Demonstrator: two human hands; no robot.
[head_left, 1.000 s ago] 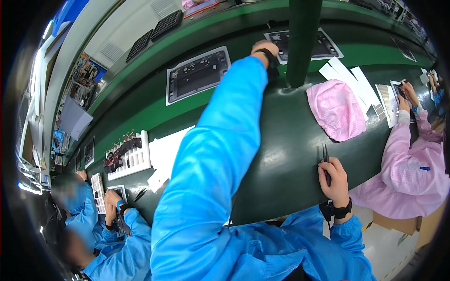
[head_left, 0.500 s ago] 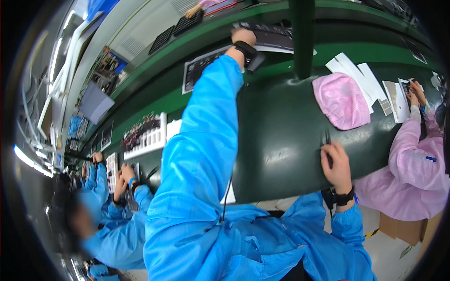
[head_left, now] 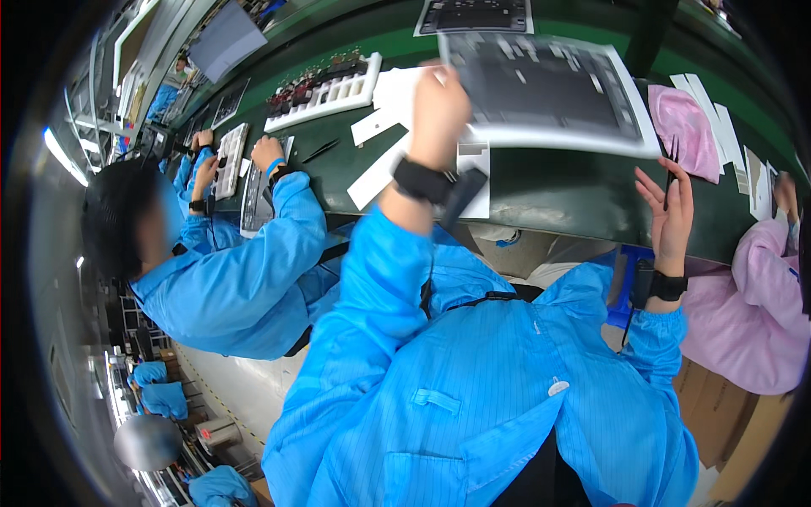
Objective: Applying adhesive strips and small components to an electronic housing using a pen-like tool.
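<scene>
My left hand (head_left: 441, 114) grips the left edge of a flat black panel with a white border (head_left: 553, 93), blurred by motion, above the green bench. Small pale pieces show on its dark face. My right hand (head_left: 667, 207) is just beyond the panel's lower right corner, palm turned up and some fingers spread. A pair of black tweezers (head_left: 672, 179) rests in it, points upward. I cannot tell whether the right fingertips touch the panel. A pink cloth cap (head_left: 686, 131) lies behind that hand.
A similar dark panel (head_left: 475, 15) lies at the back. White sheets (head_left: 380, 176) and a white tray of small parts (head_left: 325, 91) are to the left. A co-worker in blue (head_left: 245, 253) sits close on my left, one in pink (head_left: 760, 287) on my right. A green post (head_left: 652, 38) stands behind.
My left hand has come back from the far shelf, bringing the panel over the bench. My right hand has turned palm up, still with the tweezers. The view has shifted.
</scene>
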